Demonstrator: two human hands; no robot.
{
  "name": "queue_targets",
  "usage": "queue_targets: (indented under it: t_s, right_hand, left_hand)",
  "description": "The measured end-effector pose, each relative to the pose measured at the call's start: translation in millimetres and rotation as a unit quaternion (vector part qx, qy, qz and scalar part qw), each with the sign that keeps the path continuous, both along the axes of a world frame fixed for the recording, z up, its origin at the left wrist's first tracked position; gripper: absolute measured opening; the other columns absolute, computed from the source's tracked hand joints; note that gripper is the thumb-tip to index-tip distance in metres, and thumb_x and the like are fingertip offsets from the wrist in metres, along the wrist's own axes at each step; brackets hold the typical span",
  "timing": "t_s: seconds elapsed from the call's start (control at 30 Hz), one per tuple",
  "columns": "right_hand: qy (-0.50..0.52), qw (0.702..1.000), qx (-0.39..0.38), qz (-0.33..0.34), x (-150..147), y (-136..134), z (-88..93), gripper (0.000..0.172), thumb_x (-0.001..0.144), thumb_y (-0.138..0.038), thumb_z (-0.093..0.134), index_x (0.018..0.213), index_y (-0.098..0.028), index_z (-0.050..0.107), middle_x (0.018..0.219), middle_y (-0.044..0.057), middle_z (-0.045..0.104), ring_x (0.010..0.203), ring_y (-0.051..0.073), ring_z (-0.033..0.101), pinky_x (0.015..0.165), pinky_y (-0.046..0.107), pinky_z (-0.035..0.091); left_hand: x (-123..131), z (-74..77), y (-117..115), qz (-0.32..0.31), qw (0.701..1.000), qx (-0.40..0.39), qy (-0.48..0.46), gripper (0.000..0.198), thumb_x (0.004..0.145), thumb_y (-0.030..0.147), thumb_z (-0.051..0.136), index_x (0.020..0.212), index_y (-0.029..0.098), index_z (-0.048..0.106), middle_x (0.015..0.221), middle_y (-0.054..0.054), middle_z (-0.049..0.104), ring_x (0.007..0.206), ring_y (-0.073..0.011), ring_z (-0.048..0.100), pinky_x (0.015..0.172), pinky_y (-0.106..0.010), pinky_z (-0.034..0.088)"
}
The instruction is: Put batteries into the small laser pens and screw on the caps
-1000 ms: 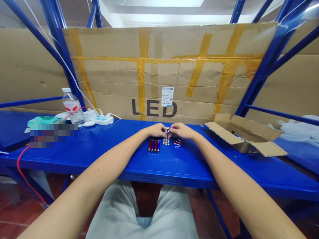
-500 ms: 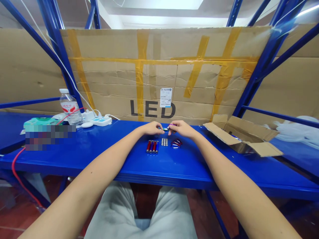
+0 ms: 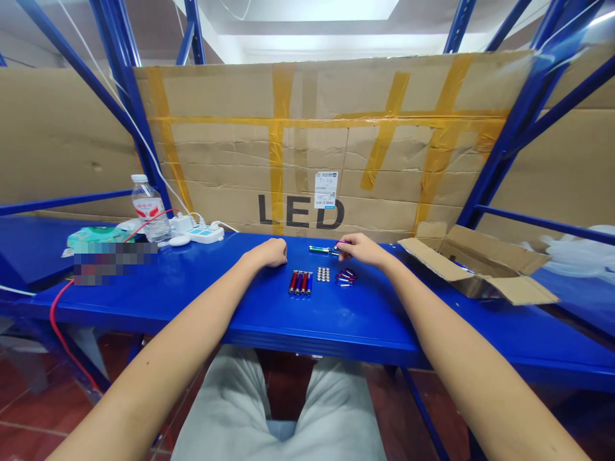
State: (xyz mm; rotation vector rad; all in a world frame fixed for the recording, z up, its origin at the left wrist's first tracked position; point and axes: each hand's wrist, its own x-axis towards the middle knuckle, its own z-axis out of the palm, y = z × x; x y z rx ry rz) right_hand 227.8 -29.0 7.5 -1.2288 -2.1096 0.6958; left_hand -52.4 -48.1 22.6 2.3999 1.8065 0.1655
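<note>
A small green and silver pen-like flashlight (image 3: 319,250) points left from the fingertips of my right hand (image 3: 361,248). Those fingers pinch a purple carabiner (image 3: 342,242) at its silver end. Whether the flashlight rests on the table or hangs just over it, I cannot tell. My left hand (image 3: 273,253) is curled closed on the table to the left, apart from the flashlight; the inside of its fingers is hidden. In front lie a row of several red and blue flashlights (image 3: 300,283), a block of small silver button cells (image 3: 323,274) and a heap of red and blue carabiners (image 3: 346,277).
The blue table (image 3: 365,320) backs onto a large cardboard sheet (image 3: 230,160). An open cardboard box (image 3: 480,266) stands on the right. To the left are a water bottle (image 3: 151,211), a power strip (image 3: 206,234) with cables and a green packet (image 3: 96,237).
My left hand has let go of the flashlight's left end and moved left, down onto the table. My right hand keeps its pinch. The whole view has shifted slightly.
</note>
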Motion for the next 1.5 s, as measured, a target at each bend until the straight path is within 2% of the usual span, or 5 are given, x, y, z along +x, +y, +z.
queue_targets:
  t_s: [0.3, 0.67, 0.93, 1.17, 1.5]
  right_hand:
    - [-0.026, 0.999, -0.022, 0.002, 0, -4, 0.7, 0.020, 0.089, -0.029, 0.054, 0.074, -0.017, 0.060, 0.072, 0.005, 0.073, 0.065, 0.015, 0.063, 0.064, 0.024, 0.047]
    - [-0.045, 0.998, -0.044, 0.002, -1, -8, 2.6, 0.019, 0.089, -0.028, 0.052, 0.075, -0.017, 0.059, 0.071, 0.006, 0.072, 0.063, 0.016, 0.063, 0.062, 0.026, 0.047]
    - [-0.040, 0.998, -0.054, 0.005, -3, -10, 3.8, 0.018, 0.088, -0.027, 0.052, 0.073, -0.017, 0.057, 0.069, 0.006, 0.071, 0.063, 0.017, 0.062, 0.063, 0.028, 0.047]
    - [-0.034, 0.998, -0.058, 0.010, -4, -12, 5.3, 0.017, 0.085, -0.030, 0.056, 0.074, -0.017, 0.058, 0.068, 0.006, 0.070, 0.063, 0.018, 0.063, 0.063, 0.030, 0.047]
    - [-0.044, 0.997, -0.068, 0.016, -5, -14, 6.2, 0.016, 0.088, -0.026, 0.052, 0.075, -0.017, 0.057, 0.068, 0.006, 0.070, 0.062, 0.017, 0.063, 0.061, 0.028, 0.048]
  left_hand:
    - [-10, 6.2, 6, -0.002, 0.986, -0.125, -0.113, 0.018, 0.066, 0.020, 0.069, 0.083, 0.016, 0.070, 0.064, -0.003, 0.067, 0.058, -0.0153, 0.060, 0.056, -0.025, 0.044]
    - [-18, 9.1, 10, 0.033, 0.988, -0.096, -0.118, 0.015, 0.062, 0.016, 0.069, 0.077, 0.015, 0.071, 0.063, -0.003, 0.067, 0.059, -0.0145, 0.059, 0.056, -0.024, 0.043]
    - [-20, 10.8, 5, 0.024, 0.969, -0.177, -0.170, 0.007, 0.061, 0.013, 0.069, 0.067, 0.015, 0.067, 0.056, -0.001, 0.063, 0.054, -0.0134, 0.058, 0.058, -0.026, 0.048]
    - [-12, 11.2, -8, -0.035, 0.936, -0.274, -0.220, 0.014, 0.058, 0.018, 0.075, 0.068, 0.014, 0.067, 0.059, -0.003, 0.067, 0.056, -0.0142, 0.063, 0.059, -0.026, 0.053]
    - [-4, 11.0, -16, -0.018, 0.921, -0.303, -0.243, 0.028, 0.059, 0.016, 0.077, 0.073, 0.016, 0.053, 0.059, -0.005, 0.069, 0.054, -0.0183, 0.067, 0.059, -0.031, 0.056]
